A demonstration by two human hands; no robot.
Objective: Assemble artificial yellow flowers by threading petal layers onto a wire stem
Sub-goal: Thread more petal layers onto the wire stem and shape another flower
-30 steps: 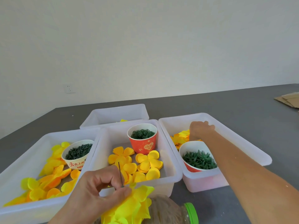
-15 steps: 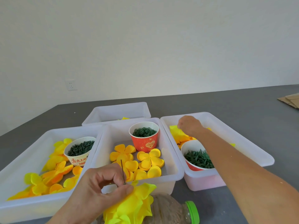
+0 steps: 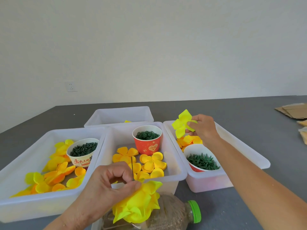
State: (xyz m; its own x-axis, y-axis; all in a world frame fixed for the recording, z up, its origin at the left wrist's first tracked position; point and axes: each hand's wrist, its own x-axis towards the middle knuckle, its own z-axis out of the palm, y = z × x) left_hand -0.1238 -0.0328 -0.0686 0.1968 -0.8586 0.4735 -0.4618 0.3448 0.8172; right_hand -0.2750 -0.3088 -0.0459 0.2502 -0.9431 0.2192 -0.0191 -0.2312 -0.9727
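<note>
The left hand [image 3: 106, 185] sits low at the front, its thumb and fingers [image 3: 123, 170] pinching a thin wire stem [image 3: 132, 168] that stands nearly upright. Just below the pinch, a bunch of bright yellow petal layers [image 3: 139, 203] already sits on the stem, spreading out over a clear plastic bottle [image 3: 174, 213] with a green cap [image 3: 193, 211] that lies on its side on the grey tabletop [image 3: 232, 213].

The right hand [image 3: 201, 128] is raised above the right bin [image 3: 249, 156], its fingertips gripping a single yellow petal layer [image 3: 181, 125] held in the air, clear of the orange and yellow petals [image 3: 191, 140] lying in that bin. A cup of green spiky pieces [image 3: 201, 161] stands in the same bin, nearer the front.

The middle bin [image 3: 174, 156] holds orange petal pieces [image 3: 149, 163] and a red cup of green rings [image 3: 147, 140]. The left bin [image 3: 20, 205] holds more yellow and orange petals [image 3: 49, 178] and a white cup of dark green bits [image 3: 83, 151]. A 4th bin [image 3: 123, 115] stands behind them. Pieces of cardboard [image 3: 292, 110] lie at the far right of the tabletop.
</note>
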